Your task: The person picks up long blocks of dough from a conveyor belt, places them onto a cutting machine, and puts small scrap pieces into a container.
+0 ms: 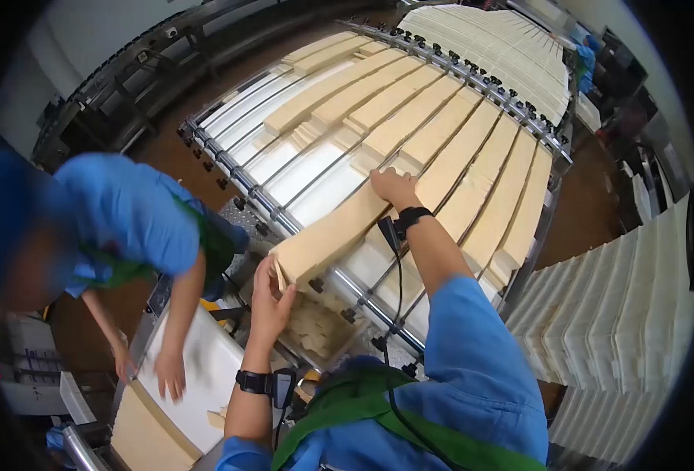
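A long, thick stack of thin cream sheets (331, 235) lies between my hands, reaching past the rail of the slatted conveyor. My left hand (270, 304) grips its near end, thumb and fingers around the edge, where a thin flap stands off the end face. At the far end, my right hand (394, 188) is closed over the top of the stack, its fingers bent across it. More cream stacks (441, 177) lie side by side on the conveyor, divided by thin metal rods. Below my left hand, a bin (315, 322) holds pale scraps.
On the left, a co-worker (127, 212) in blue leans over a white surface (201, 353) with another cream stack (150, 432). A metal rail (370, 302) with black knobs edges the conveyor. Tall piles of white layered trays (606, 306) stand right. Another person (586, 63) is far off.
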{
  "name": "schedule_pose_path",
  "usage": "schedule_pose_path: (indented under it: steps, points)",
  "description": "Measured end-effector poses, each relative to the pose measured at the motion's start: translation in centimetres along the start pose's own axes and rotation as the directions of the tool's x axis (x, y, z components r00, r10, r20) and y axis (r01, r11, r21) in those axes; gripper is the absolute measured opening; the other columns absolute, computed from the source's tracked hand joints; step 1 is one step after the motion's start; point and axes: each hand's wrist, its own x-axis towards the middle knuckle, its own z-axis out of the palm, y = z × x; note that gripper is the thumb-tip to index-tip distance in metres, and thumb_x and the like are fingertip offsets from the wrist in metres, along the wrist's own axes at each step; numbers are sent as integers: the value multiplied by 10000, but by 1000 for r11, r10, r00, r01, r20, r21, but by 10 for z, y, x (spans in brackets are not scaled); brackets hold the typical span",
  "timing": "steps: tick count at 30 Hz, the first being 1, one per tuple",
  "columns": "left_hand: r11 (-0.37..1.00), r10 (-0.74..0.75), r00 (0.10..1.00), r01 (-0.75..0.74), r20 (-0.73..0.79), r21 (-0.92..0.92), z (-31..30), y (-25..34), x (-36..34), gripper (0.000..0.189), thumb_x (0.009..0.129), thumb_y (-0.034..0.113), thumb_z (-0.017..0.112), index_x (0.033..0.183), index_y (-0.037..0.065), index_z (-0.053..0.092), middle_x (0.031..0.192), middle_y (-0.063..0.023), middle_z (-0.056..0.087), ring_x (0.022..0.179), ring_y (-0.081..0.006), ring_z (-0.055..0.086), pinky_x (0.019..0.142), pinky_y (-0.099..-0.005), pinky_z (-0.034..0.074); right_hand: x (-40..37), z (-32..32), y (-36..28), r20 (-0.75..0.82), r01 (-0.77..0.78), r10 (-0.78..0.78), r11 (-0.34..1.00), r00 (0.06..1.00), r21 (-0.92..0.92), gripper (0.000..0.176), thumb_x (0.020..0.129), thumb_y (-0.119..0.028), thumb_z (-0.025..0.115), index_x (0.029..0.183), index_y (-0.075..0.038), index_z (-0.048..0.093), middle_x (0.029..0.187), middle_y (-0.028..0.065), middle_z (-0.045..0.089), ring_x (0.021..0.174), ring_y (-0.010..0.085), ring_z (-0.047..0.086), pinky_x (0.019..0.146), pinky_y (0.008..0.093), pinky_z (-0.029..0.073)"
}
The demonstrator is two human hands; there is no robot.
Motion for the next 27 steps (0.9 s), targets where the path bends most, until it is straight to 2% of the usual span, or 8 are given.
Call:
schedule_pose_path:
  steps: [8,11,14,18,20,22,25,27]
  points:
    - [999,-44,999,44,26,2,40,-5,25,655,829,-33,554,1408,49,260,1350,-141,387,1206,-229,444,1011,-335,358,25,7,29,-379,52,-53,999,924,-11,529,841,-335,393,1190,45,513,1291,232,471,1229,370,364,1020,510,215]
    - [961,94,996,-91,0,260,50,-9,36,624,823,-16,519,1398,54,286,1353,-139,391,1195,-258,458,1005,-342,359,26,7,35,-417,48,-110,986,902,-157,496,820,-297,452,1189,27,518,1295,223,468,1227,353,357,989,507,256]
    - [953,161,986,-166,38,253,68,-17,55,560,794,-16,446,1348,29,372,1346,-215,398,1249,-353,413,1017,-372,360,-10,-3,21,-513,123,-130,991,848,-48,479,807,-276,501,1188,14,519,1273,215,484,1210,345,390,971,523,285]
    - [983,20,1000,-15,-23,181,78,-3,63,494,789,-24,402,1281,-11,457,1308,-221,484,1242,-318,455,1028,-333,339,-66,28,-18,-330,512,-424,819,844,259,385,781,-203,574,1123,-28,560,1263,186,492,1178,347,442,970,477,337]
    - [993,41,997,-33,-65,111,75,-5,57,504,783,-30,388,1281,-14,458,1300,-209,496,1240,-288,460,1016,-320,346,-104,43,-32,-229,811,-783,583,578,50,317,779,-130,574,1086,-55,589,1281,173,486,1193,344,431,965,441,344]
    - [997,73,985,-66,-156,44,72,-8,49,513,769,-39,365,1271,-24,468,1253,-183,531,1194,-238,490,979,-298,374,-129,58,-40,-297,908,-873,416,388,-38,265,775,-115,571,1032,-86,632,1331,143,464,1193,335,433,959,457,334]
    - [999,45,965,-38,-259,32,56,-16,20,492,768,-35,369,1246,-43,483,1171,-167,563,1067,-235,549,930,-307,414,-133,53,-36,-312,816,-859,495,407,-297,210,765,-145,578,952,-123,672,1373,103,439,1194,322,433,955,468,323]
    - [1000,-29,973,30,-228,1,45,-12,-3,478,770,-34,374,1232,-40,500,1177,-176,563,1081,-236,546,939,-309,409,-125,69,-36,-353,798,-830,534,432,-277,173,753,-175,580,870,-147,704,1402,76,416,1211,313,424,962,476,316]
